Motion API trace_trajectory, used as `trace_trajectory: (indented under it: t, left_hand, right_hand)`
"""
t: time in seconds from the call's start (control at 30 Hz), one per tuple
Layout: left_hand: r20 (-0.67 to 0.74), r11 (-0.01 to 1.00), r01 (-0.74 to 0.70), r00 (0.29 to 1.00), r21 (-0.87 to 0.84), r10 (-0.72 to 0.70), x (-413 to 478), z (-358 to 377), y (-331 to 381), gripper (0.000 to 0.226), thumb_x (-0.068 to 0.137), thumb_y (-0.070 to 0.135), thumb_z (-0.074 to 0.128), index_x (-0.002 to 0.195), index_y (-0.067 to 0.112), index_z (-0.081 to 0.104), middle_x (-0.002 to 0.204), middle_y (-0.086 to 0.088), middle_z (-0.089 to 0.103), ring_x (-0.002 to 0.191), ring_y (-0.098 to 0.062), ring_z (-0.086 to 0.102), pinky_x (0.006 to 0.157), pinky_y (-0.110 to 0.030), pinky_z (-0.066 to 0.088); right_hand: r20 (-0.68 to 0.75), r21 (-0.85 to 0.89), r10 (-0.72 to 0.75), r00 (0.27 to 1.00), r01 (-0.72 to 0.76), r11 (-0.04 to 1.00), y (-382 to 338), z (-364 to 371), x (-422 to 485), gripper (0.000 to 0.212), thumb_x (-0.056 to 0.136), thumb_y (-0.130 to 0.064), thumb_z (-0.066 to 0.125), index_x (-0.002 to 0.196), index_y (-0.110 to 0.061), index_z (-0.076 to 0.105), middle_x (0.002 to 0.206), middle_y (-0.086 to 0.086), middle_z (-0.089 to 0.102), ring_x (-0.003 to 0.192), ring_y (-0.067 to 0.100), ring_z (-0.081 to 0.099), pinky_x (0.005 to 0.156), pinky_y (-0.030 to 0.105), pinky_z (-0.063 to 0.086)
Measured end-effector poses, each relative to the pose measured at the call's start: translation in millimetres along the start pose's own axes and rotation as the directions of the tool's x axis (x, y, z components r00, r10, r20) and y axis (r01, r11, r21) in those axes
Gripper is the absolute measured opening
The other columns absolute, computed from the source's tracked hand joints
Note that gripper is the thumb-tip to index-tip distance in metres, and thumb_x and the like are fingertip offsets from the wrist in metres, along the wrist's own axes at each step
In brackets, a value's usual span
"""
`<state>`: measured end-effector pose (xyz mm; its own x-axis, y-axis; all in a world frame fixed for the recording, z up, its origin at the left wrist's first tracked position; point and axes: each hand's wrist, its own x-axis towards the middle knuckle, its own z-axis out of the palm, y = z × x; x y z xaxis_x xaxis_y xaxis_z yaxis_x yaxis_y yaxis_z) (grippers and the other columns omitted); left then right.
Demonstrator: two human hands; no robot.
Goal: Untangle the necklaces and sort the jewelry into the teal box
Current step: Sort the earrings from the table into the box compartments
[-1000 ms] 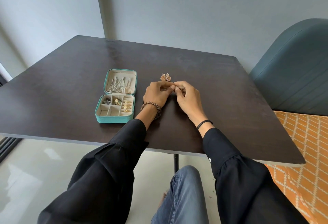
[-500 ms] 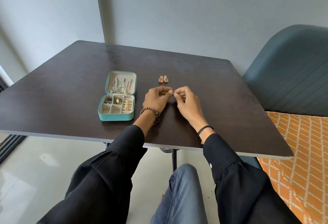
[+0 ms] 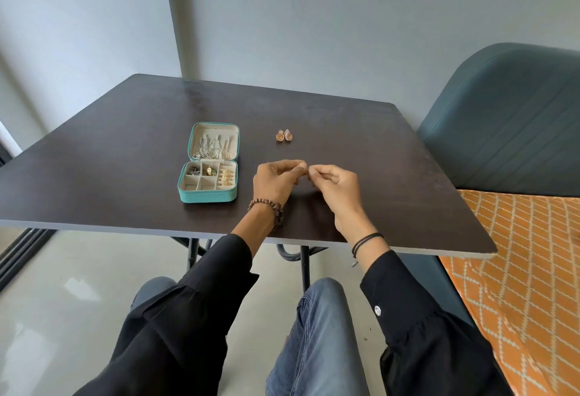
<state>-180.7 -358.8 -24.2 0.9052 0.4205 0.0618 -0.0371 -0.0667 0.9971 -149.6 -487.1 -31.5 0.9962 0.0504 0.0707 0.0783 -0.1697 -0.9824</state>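
The teal box (image 3: 207, 197) lies open on the dark table (image 3: 125, 150), left of my hands. Silver chains hang in its lid (image 3: 214, 143); gold rings and small pieces fill some of its compartments. Two orange earrings (image 3: 284, 136) sit side by side on the table beyond my hands. My left hand (image 3: 277, 180) and my right hand (image 3: 334, 186) are held just above the table, fingertips almost touching. Both pinch a tiny piece of jewelry (image 3: 303, 174) between them; it is too small to identify.
A teal upholstered chair (image 3: 508, 125) stands at the table's right side, with an orange patterned cloth (image 3: 514, 270) below it. Grey walls rise behind the table. My knees in blue jeans and the table's metal legs show under the near edge.
My hands have drawn back from the two earrings toward the near edge and lifted slightly, still pinching the small piece. The camera view has pulled back.
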Motion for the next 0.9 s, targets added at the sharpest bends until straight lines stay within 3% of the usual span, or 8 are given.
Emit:
trace_trajectory:
  t: [0.17,0.33,0.53,0.7,0.9]
  left_hand:
    - [0.022,0.980,0.121,0.993,-0.160,-0.119,-15,-3,5,0.011,0.083,0.026,0.077,0.088,0.017,0.080,0.086,-0.002,0.078,0.089,-0.016,0.074,0.083,-0.031,0.058]
    - [0.140,0.913,0.213,0.975,-0.347,-0.175,-31,-14,33,0.037,0.096,0.036,0.060,0.103,0.004,0.075,0.094,-0.012,0.077,0.091,-0.021,0.075,0.083,-0.030,0.060]
    - [0.246,0.914,0.252,0.953,-0.317,-0.178,-35,-29,38,0.050,0.101,0.044,0.043,0.110,0.006,0.074,0.102,-0.010,0.076,0.099,-0.021,0.073,0.092,-0.033,0.056]
    - [0.245,0.916,0.253,0.953,-0.312,-0.180,-34,-27,36,0.049,0.104,0.041,0.040,0.109,0.006,0.073,0.103,-0.010,0.076,0.099,-0.021,0.073,0.091,-0.034,0.056]
    - [0.244,0.925,0.257,0.951,-0.280,-0.191,-38,-32,31,0.038,0.101,0.037,0.052,0.110,0.007,0.073,0.102,-0.008,0.077,0.097,-0.019,0.074,0.087,-0.030,0.058]
  right_hand:
    - [-0.019,0.065,0.032,0.999,-0.031,0.997,-13,-7,-18,0.012,0.092,-0.020,0.074,0.102,-0.014,0.078,0.085,0.000,0.078,0.081,0.010,0.072,0.083,0.024,0.058]
    - [0.008,0.182,0.089,0.996,-0.089,0.979,-35,-13,-32,0.025,0.100,-0.033,0.063,0.095,-0.014,0.079,0.091,0.004,0.080,0.088,0.016,0.076,0.083,0.026,0.060]
    - [0.061,0.253,0.174,0.983,-0.184,0.950,-51,-18,-39,0.055,0.108,-0.045,0.041,0.104,-0.004,0.077,0.095,0.010,0.079,0.089,0.018,0.077,0.079,0.023,0.060]
    - [0.046,0.255,0.168,0.985,-0.175,0.951,-51,-18,-41,0.057,0.108,-0.046,0.038,0.103,-0.004,0.076,0.097,0.011,0.079,0.089,0.020,0.077,0.080,0.024,0.061]
    - [0.083,0.223,0.157,0.984,-0.172,0.960,-44,-19,-45,0.060,0.108,-0.049,0.036,0.107,-0.003,0.076,0.099,0.011,0.079,0.093,0.021,0.077,0.084,0.028,0.060]
